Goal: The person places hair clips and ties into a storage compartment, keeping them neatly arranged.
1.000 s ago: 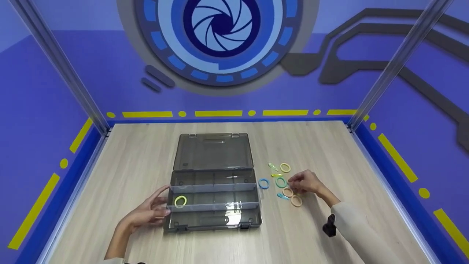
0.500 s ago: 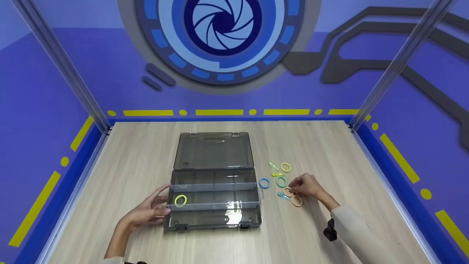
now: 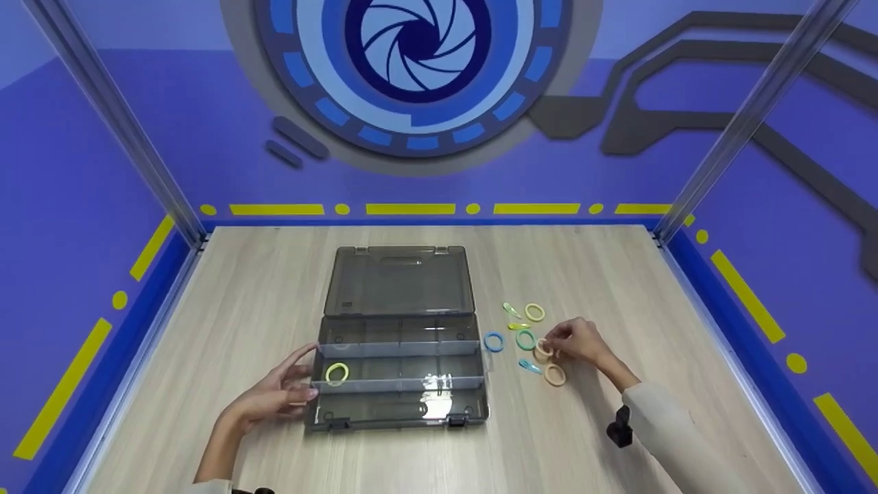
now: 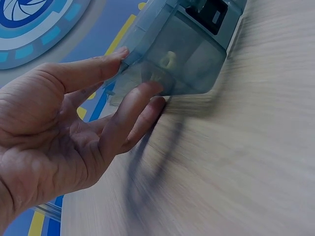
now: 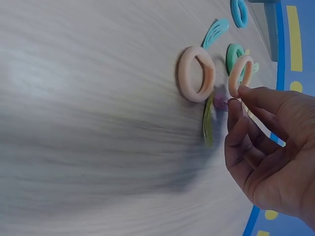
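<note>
My right hand [image 3: 579, 342] pinches a peach hair tie [image 5: 233, 81] between thumb and fingertip. In the right wrist view it stands on edge, overlapping a green hair tie [image 5: 230, 61]. Another peach hair tie [image 5: 184, 73] lies flat nearby, beside an olive-yellow hair clip [image 5: 208, 120] and a small purple piece [image 5: 220, 101]. My left hand [image 3: 264, 398] rests its fingertips against the left side of a smoky clear divider box [image 3: 401, 281], whose lid is folded back. A yellow hair tie [image 3: 328, 374] lies in its middle row, at the left.
Between the box and my right hand lie a blue hair tie [image 3: 486, 342] and a light-blue clip [image 3: 529, 366]. Farther back are a pale yellow hair tie [image 3: 527, 313], a yellow clip [image 3: 518, 326] and a green clip [image 3: 510, 309]. Walls border the wooden table [image 3: 260, 295].
My right hand first reached down to the peach hair tie, then took hold and tilted it up off the light-blue clip. The left hand has stayed against the box.
</note>
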